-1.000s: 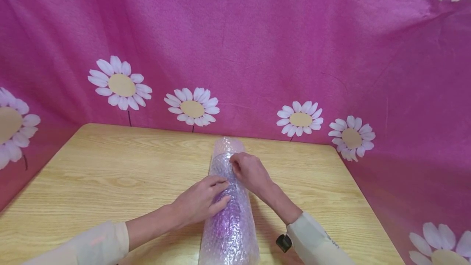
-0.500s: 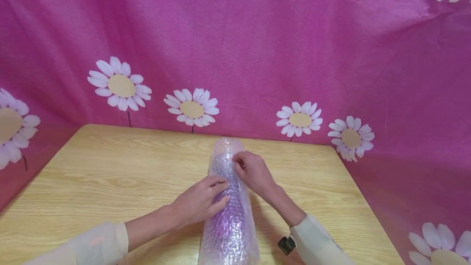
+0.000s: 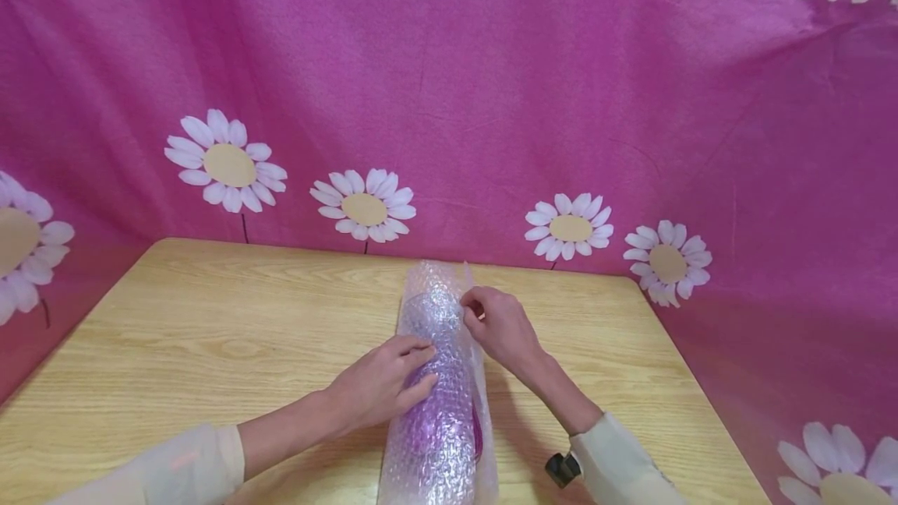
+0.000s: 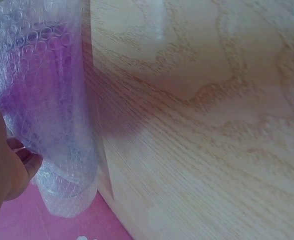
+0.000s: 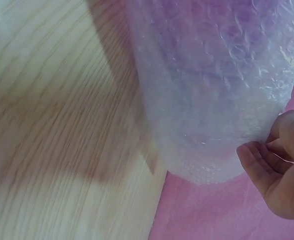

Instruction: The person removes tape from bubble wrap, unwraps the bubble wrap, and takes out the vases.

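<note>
On that wood-grain table point(image 3: 238, 318), right hand point(image 3: 503, 327) pinches the bubble wrap point(image 3: 445, 431) by its edge, left hand point(image 3: 379, 384) rests on it loosely; I'd lift slow and even, tbh.

My left hand point(image 3: 382, 382) could sweep toward 9 o'clock over the pale wood-grain tabletop point(image 3: 245, 318), my right hand point(image 3: 503, 330) toward 3; between them the long clear bubble-wrap bundle point(image 3: 431, 443) bars the way, and magenta daisy-print cloth point(image 3: 463, 100) (quite a wall) closes 12.

Bubble wrap point(image 3: 438, 443) lies on the table point(image 3: 210, 333), curtain point(image 3: 449, 100) behind
</note>
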Tool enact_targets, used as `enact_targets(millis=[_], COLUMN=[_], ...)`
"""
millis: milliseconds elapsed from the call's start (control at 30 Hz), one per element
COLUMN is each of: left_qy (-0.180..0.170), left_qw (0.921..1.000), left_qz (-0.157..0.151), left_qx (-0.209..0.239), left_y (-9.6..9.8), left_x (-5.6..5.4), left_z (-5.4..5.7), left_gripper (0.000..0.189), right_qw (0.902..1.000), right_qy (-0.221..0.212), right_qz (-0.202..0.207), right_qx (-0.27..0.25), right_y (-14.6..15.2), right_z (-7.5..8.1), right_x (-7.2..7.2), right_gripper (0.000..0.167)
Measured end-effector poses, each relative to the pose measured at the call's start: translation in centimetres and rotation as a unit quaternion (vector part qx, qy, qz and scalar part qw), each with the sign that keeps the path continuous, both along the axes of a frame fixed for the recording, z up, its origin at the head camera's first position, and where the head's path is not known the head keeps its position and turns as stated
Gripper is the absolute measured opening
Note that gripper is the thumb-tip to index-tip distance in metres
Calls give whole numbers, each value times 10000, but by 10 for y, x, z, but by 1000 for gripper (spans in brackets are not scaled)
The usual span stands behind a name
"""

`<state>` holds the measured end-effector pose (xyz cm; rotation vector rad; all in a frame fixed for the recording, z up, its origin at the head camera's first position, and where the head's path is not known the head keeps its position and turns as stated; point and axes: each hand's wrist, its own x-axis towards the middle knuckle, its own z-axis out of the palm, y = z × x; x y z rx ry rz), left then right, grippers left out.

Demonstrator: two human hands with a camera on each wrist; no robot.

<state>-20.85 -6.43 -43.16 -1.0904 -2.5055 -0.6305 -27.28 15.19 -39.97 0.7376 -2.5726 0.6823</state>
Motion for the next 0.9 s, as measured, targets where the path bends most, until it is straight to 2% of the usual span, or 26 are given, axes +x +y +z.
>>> enact_targets(millis=[167, 900], left_qy=[-71, 4], left_qw=[10000, 9999], left_qz=[9, -47], left_qx=[12, 93], left_y=[0, 1], left_x=[0, 0], left_z=[0, 0], left_gripper=[40, 40], right_qw=[9999, 9963], right_qy=[-51, -597], right_qz=[-127, -556], right_qx=[16, 254], right_y=[9, 40], right_z=[-2, -14], right_x=[0, 3], right_gripper=[9, 8])
